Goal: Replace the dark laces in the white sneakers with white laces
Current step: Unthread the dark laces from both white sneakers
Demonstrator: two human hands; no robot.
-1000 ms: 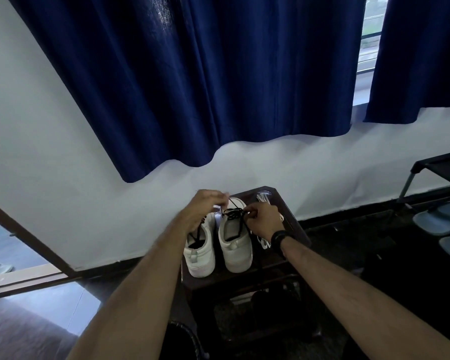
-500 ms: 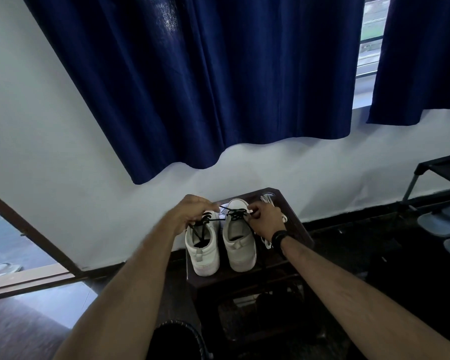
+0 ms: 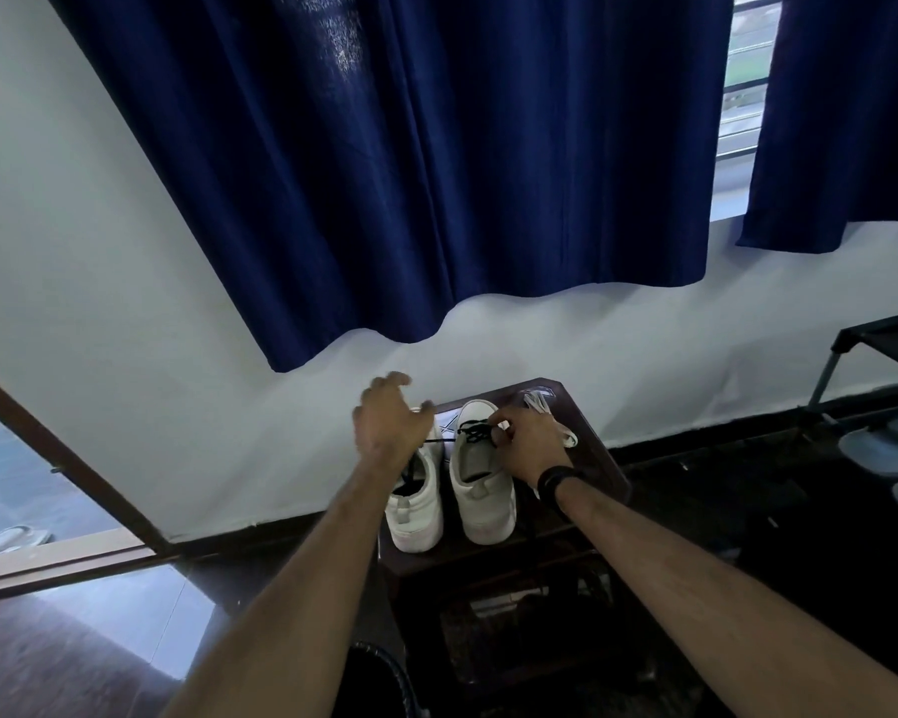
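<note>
Your left hand (image 3: 387, 424) has lifted up and away from the shoes compared with a moment ago, drawing a strand of the dark lace (image 3: 475, 433) out sideways so it now runs taut from the right sneaker (image 3: 480, 487) across to that hand. A second ago both hands were bunched close over the knot; now they are apart, which suggests the lace is coming loose and being pulled free of the eyelets. This is still the removal stage, and no white lace is threaded yet.

Your left-hand fingers are curled, with the strand leading into them, so they appear to grip the lace end. Your right hand (image 3: 527, 443), wearing a dark wristband, pinches the tangle of dark lace at the top of the right sneaker's tongue.

Both white sneakers stand side by side, toes pointing away from you, on a small dark wooden tabletop (image 3: 600, 458) against the wall. The left sneaker (image 3: 418, 502) sits just beside the right sneaker, and dark lace shows in its opening. The white laces (image 3: 550, 419) lie loose on the tabletop, just beyond the right sneaker and behind your right hand. A navy curtain (image 3: 436, 173) hangs on the wall above the sneakers
</note>
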